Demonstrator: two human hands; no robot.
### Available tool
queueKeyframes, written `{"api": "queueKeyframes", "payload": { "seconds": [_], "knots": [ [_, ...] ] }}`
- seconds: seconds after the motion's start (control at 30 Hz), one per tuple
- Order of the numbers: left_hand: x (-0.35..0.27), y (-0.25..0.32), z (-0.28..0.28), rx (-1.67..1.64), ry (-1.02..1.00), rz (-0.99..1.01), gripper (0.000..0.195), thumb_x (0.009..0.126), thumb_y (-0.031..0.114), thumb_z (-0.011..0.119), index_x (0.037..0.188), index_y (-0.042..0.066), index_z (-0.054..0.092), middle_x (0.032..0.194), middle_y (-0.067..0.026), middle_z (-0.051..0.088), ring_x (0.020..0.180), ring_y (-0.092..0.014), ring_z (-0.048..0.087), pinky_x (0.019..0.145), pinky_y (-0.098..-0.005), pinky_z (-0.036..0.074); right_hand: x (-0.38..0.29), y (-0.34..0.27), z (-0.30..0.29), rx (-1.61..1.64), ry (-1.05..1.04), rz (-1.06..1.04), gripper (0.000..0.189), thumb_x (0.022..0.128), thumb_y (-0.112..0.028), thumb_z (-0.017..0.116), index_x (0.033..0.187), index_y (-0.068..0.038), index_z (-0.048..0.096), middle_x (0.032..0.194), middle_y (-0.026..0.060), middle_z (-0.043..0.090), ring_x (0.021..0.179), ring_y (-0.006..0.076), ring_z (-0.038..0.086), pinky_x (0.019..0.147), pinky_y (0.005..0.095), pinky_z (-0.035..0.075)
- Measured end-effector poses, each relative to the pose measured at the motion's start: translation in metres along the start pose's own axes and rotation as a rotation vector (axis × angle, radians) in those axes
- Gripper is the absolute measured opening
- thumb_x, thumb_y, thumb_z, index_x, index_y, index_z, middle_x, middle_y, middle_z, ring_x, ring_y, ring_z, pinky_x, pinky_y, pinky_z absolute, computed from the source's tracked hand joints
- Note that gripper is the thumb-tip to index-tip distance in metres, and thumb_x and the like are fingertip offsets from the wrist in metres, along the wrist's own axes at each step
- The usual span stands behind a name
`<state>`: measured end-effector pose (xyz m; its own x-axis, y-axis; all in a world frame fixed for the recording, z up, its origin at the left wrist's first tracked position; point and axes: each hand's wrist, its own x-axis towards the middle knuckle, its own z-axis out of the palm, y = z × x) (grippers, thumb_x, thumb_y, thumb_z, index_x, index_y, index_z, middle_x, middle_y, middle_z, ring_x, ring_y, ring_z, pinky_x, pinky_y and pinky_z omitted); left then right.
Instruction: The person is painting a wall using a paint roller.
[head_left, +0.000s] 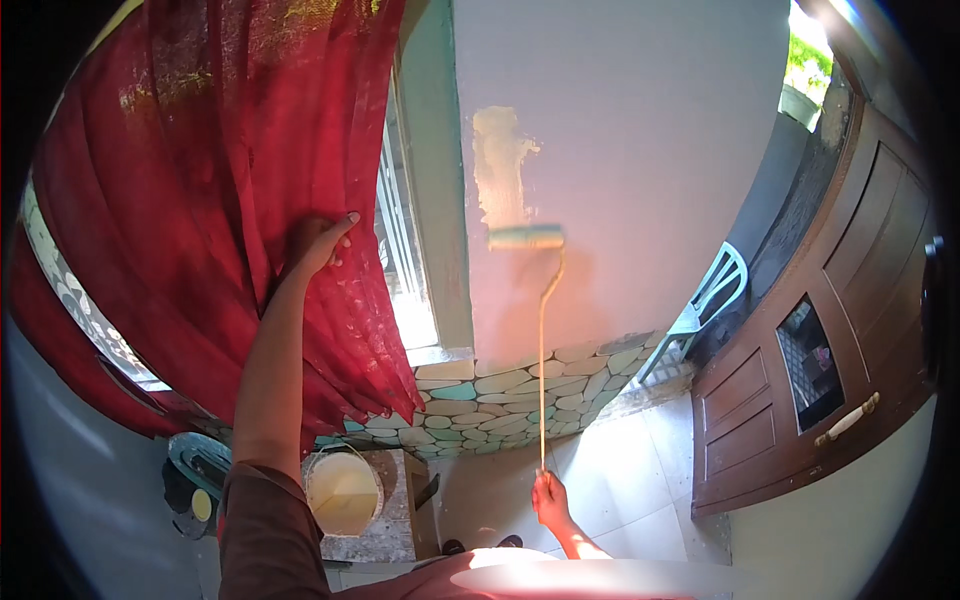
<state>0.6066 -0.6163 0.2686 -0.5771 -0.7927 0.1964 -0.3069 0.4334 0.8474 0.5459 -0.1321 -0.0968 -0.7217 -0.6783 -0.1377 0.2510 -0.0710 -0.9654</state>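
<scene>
My left hand (322, 244) grips the edge of a red curtain (202, 225) beside the window frame (435, 195). Low in the view, my right hand (551, 499) is closed around the handle of a long paint roller (542, 360). Its roller head (525, 237) lies over the pink wall (637, 187), at the lower end of a patch of cream paint (499, 161). A bucket of cream paint (345, 495) stands on a paint-spotted wooden stand, below my left forearm.
Stone-patterned cladding (517, 397) runs along the wall's foot. On the right are a pale green plastic chair (701, 296) and a brown panelled wooden door (795, 375). The tiled floor (622, 480) lies below. A dark container (196, 517) stands at lower left.
</scene>
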Motion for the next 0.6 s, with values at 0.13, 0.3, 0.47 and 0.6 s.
{"api": "queueKeyframes", "payload": {
  "seconds": [0.13,0.3,0.47,0.6],
  "knots": [
    [-0.004,-0.001,-0.003,-0.003,0.014,0.006,0.056,0.076,0.051,0.066,0.060,-0.002,0.055,0.047,-0.0052,0.047,0.038,-0.013,0.045,0.041,-0.0267,0.043,-0.023,0.014,-0.011,-0.127,-0.012,0.014,0.019,0.097,-0.025,0.041,0.089,-0.008,0.046,0.056,-0.0020,0.041,0.042,0.0060,0.037,0.039,0.0212,0.033],
    [-0.004,0.001,0.003,-0.001,0.028,-0.005,0.056,0.076,0.051,0.066,0.060,-0.002,0.055,0.048,-0.0055,0.049,0.038,-0.013,0.046,0.042,-0.0267,0.044,-0.001,0.002,0.001,-0.125,0.010,-0.101,0.018,0.096,-0.025,0.042,0.088,-0.009,0.046,0.056,-0.0028,0.041,0.043,0.0057,0.037,0.038,0.0209,0.033],
    [-0.002,0.002,0.004,-0.017,0.037,0.012,0.056,0.076,0.050,0.066,0.061,-0.003,0.055,0.051,-0.0060,0.051,0.038,-0.013,0.046,0.042,-0.0268,0.044,0.059,-0.080,0.044,-0.035,0.000,-0.196,0.023,0.096,-0.030,0.043,0.082,-0.012,0.043,0.058,-0.0030,0.041,0.042,0.0054,0.034,0.037,0.0211,0.030],
    [-0.004,0.001,-0.001,-0.009,0.043,-0.001,0.056,0.076,0.050,0.067,0.061,-0.003,0.056,0.052,-0.0063,0.051,0.039,-0.013,0.046,0.042,-0.0271,0.044,0.088,-0.137,0.066,0.004,-0.008,-0.268,0.023,0.095,-0.029,0.045,0.082,-0.010,0.044,0.056,-0.0055,0.038,0.045,0.0028,0.035,0.038,0.0198,0.031]
  ]
}}
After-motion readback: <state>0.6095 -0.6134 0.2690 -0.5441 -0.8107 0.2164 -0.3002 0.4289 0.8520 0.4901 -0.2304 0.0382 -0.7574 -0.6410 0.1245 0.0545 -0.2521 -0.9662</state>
